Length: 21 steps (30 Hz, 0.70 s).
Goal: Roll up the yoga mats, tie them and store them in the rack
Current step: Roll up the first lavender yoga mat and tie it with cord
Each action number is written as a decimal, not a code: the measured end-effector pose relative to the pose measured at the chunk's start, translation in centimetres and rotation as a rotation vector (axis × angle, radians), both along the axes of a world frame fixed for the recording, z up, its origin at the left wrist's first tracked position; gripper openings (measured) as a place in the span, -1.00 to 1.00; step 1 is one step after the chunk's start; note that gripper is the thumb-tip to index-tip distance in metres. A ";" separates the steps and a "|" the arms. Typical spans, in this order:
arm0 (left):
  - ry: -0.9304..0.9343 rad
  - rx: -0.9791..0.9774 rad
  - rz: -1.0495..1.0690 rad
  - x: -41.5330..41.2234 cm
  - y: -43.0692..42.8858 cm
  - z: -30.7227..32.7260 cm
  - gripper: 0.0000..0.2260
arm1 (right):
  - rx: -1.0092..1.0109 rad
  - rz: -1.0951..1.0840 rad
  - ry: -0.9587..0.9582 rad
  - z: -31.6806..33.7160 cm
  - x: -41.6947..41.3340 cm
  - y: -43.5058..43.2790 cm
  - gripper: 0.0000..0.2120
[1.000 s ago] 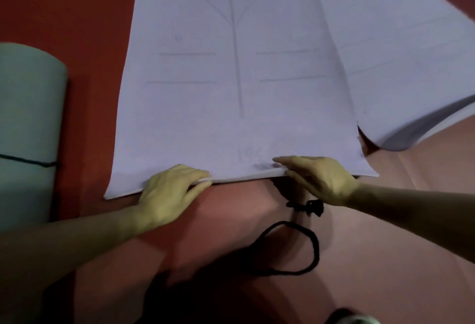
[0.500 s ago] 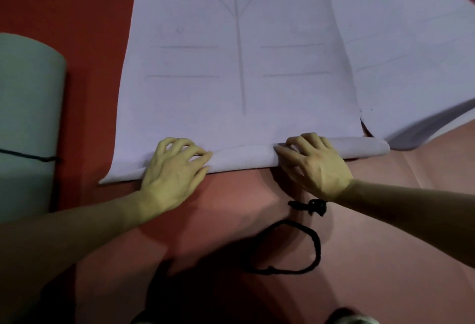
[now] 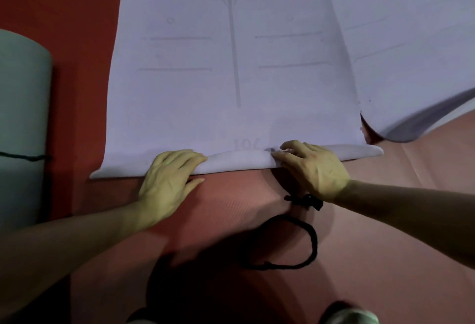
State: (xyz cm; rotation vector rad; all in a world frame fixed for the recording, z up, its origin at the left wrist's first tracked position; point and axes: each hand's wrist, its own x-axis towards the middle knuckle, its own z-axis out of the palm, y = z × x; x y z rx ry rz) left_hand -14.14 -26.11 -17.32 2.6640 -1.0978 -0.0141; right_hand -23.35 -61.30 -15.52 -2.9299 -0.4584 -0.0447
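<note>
**Rolling the lilac yoga mat from its near edge**

Closest to me, my shadow falls across the pink floor covering, and a black cord lies on it in a loose loop, its knotted end just under my right wrist. Just beyond, my left hand has its fingers curled over the mat's turned edge, thumb stretched along the floor beneath it. My right hand grips the same low roll, fingers bent on top. The mat's left corner lies flat.

The mat runs away from me across the floor, printed with faint lines. To the left, on darker red floor, a grey-green rolled mat lies apart, a dark tie around it. To the right, a second lilac mat sits just beside mine, its near edge lifted.

A second ago this edge lay flat under my fingertips; now it has turned over into a roll.
</note>
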 end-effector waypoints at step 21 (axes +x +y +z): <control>0.229 0.024 -0.025 5.5 -0.4 1.6 -0.57 | 0.230 -0.093 0.263 0.8 4.7 -1.9 -0.75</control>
